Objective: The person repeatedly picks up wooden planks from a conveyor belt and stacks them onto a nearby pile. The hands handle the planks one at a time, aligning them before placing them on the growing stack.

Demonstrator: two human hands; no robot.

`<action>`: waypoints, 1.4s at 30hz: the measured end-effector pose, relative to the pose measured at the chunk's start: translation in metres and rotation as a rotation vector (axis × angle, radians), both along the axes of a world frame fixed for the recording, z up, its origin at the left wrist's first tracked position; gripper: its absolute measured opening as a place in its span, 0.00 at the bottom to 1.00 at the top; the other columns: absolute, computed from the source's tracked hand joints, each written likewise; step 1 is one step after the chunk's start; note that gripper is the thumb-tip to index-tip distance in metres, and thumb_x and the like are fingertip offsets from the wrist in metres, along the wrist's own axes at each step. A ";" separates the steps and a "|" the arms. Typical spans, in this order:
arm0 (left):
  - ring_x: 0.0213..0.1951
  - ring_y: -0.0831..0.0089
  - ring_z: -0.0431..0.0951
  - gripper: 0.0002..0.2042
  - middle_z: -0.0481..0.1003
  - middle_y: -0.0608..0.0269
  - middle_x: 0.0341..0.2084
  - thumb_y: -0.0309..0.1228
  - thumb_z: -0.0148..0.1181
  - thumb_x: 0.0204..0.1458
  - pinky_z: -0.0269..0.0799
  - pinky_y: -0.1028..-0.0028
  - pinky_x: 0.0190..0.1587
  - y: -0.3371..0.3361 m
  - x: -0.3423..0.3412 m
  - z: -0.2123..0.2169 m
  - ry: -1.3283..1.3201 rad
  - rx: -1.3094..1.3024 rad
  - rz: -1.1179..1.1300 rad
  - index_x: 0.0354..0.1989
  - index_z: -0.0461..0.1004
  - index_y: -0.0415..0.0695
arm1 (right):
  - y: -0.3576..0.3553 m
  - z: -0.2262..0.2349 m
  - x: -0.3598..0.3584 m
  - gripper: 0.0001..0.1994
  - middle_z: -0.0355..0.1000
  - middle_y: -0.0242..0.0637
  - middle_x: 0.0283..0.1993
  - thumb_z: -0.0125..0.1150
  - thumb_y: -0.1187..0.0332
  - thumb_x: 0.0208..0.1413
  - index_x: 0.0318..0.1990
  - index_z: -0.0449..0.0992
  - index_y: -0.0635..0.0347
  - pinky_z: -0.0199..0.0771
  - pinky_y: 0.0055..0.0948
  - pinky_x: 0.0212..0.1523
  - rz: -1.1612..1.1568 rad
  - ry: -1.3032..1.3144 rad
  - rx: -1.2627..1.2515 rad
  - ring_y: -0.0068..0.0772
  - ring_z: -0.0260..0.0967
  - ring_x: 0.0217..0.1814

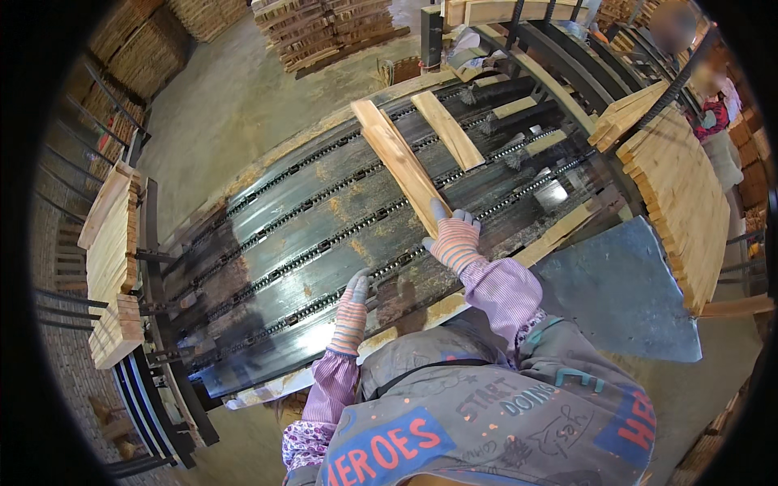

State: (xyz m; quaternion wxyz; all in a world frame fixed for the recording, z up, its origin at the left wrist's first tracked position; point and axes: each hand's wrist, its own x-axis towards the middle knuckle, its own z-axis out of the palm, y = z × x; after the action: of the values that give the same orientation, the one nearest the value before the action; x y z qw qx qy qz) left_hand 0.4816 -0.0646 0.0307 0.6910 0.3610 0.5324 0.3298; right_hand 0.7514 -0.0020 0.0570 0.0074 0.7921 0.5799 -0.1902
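My right hand (456, 240), in a striped knit glove with grey fingertips, grips the near end of a long wooden board (399, 168). That board lies slantwise across the chains of a dark metal conveyor (300, 235). A second board (366, 113) shows along its far left edge, partly covered by it. To the right, a shorter board (448, 130) rests apart from them on the chains. My left hand (351, 314), gloved the same way, holds nothing. Its fingers stretch forward over the conveyor's near edge, close to the nearest chain.
Stacked boards stand in racks at the left (113, 243) and at the right (677, 190). A grey metal sheet (620, 287) juts out right of me. Beyond the conveyor rises a timber pile (332, 32). Another person (713, 113) is at the far right.
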 end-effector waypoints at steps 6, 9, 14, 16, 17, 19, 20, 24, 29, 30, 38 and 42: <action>0.53 0.69 0.75 0.25 0.75 0.60 0.56 0.49 0.54 0.70 0.74 0.63 0.57 -0.004 -0.001 0.000 0.004 0.041 -0.082 0.68 0.70 0.48 | 0.025 0.003 -0.025 0.48 0.66 0.55 0.67 0.75 0.49 0.50 0.76 0.53 0.42 0.65 0.54 0.66 0.016 0.021 -0.178 0.55 0.66 0.70; 0.54 0.65 0.76 0.26 0.75 0.57 0.57 0.51 0.53 0.70 0.74 0.59 0.58 0.003 0.008 0.007 -0.099 -0.086 -0.059 0.69 0.68 0.48 | 0.013 0.004 -0.038 0.51 0.66 0.59 0.69 0.79 0.50 0.48 0.76 0.53 0.47 0.67 0.50 0.68 -0.068 0.499 -0.004 0.56 0.66 0.72; 0.49 0.65 0.78 0.28 0.78 0.60 0.52 0.57 0.55 0.67 0.77 0.56 0.52 0.011 0.009 -0.008 -0.452 -0.359 0.167 0.67 0.68 0.51 | -0.021 0.015 -0.082 0.46 0.72 0.47 0.63 0.79 0.59 0.52 0.74 0.59 0.64 0.73 0.37 0.62 -0.104 1.339 0.148 0.38 0.72 0.62; 0.46 0.63 0.78 0.30 0.78 0.59 0.47 0.59 0.58 0.64 0.77 0.56 0.49 0.010 0.002 -0.006 -0.504 -0.372 0.261 0.65 0.70 0.50 | -0.024 0.017 -0.082 0.43 0.74 0.44 0.61 0.79 0.62 0.51 0.72 0.62 0.64 0.74 0.36 0.61 -0.146 1.361 0.173 0.37 0.73 0.59; 0.43 0.64 0.78 0.30 0.78 0.60 0.44 0.58 0.57 0.64 0.77 0.57 0.46 0.011 -0.007 -0.014 -0.563 -0.378 0.247 0.65 0.70 0.49 | -0.020 0.012 -0.079 0.43 0.75 0.44 0.60 0.79 0.64 0.50 0.72 0.63 0.64 0.75 0.36 0.60 -0.152 1.365 0.176 0.37 0.74 0.58; 0.36 0.67 0.77 0.29 0.77 0.63 0.38 0.57 0.58 0.64 0.76 0.61 0.41 0.014 -0.029 -0.026 -0.611 -0.375 0.239 0.64 0.71 0.48 | 0.005 -0.009 -0.069 0.46 0.76 0.49 0.59 0.81 0.68 0.46 0.73 0.62 0.64 0.77 0.37 0.59 -0.107 1.346 0.277 0.38 0.75 0.58; 0.32 0.69 0.76 0.28 0.76 0.66 0.34 0.56 0.60 0.63 0.76 0.64 0.39 0.016 -0.037 -0.024 -0.604 -0.369 0.245 0.63 0.71 0.48 | 0.025 -0.015 -0.062 0.46 0.75 0.50 0.60 0.81 0.67 0.46 0.73 0.62 0.65 0.77 0.38 0.60 -0.076 1.259 0.294 0.39 0.75 0.60; 0.34 0.70 0.77 0.26 0.77 0.66 0.36 0.49 0.67 0.60 0.77 0.67 0.40 0.017 -0.040 0.031 -0.321 -0.398 0.371 0.61 0.73 0.47 | 0.112 -0.019 -0.031 0.46 0.72 0.53 0.67 0.82 0.60 0.44 0.72 0.64 0.55 0.71 0.42 0.68 -0.015 0.690 0.392 0.51 0.71 0.68; 0.45 0.73 0.82 0.23 0.81 0.62 0.47 0.29 0.65 0.61 0.80 0.71 0.50 0.006 -0.060 0.011 -0.310 -0.025 0.254 0.64 0.72 0.37 | 0.172 -0.028 -0.041 0.48 0.65 0.48 0.71 0.75 0.51 0.50 0.77 0.54 0.34 0.67 0.52 0.68 0.013 -0.129 0.061 0.55 0.66 0.71; 0.46 0.73 0.82 0.24 0.81 0.61 0.47 0.29 0.65 0.61 0.80 0.71 0.49 0.003 -0.057 0.014 -0.258 -0.033 0.289 0.65 0.71 0.37 | 0.170 -0.028 -0.044 0.48 0.62 0.49 0.72 0.73 0.51 0.51 0.77 0.51 0.34 0.69 0.50 0.67 -0.028 -0.083 0.016 0.57 0.65 0.71; 0.47 0.73 0.82 0.27 0.79 0.61 0.50 0.24 0.62 0.60 0.80 0.72 0.48 -0.011 -0.064 0.034 -0.201 0.039 0.421 0.70 0.68 0.41 | 0.177 -0.045 -0.046 0.50 0.69 0.49 0.66 0.78 0.66 0.50 0.78 0.53 0.41 0.86 0.53 0.45 -0.214 1.063 0.074 0.57 0.74 0.61; 0.47 0.68 0.82 0.35 0.78 0.59 0.51 0.21 0.62 0.55 0.84 0.67 0.47 -0.015 -0.069 0.033 -0.274 -0.064 0.407 0.74 0.62 0.49 | 0.085 -0.024 -0.041 0.39 0.73 0.45 0.62 0.80 0.64 0.51 0.70 0.67 0.51 0.85 0.59 0.50 -0.524 1.962 -0.117 0.54 0.74 0.61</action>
State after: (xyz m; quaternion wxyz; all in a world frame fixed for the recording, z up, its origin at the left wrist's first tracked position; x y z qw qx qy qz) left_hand 0.4131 -0.0792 0.0641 0.6872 0.1762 0.5057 0.4909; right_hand 0.7101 0.0834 0.0329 -0.4749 0.3875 0.1281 -0.7797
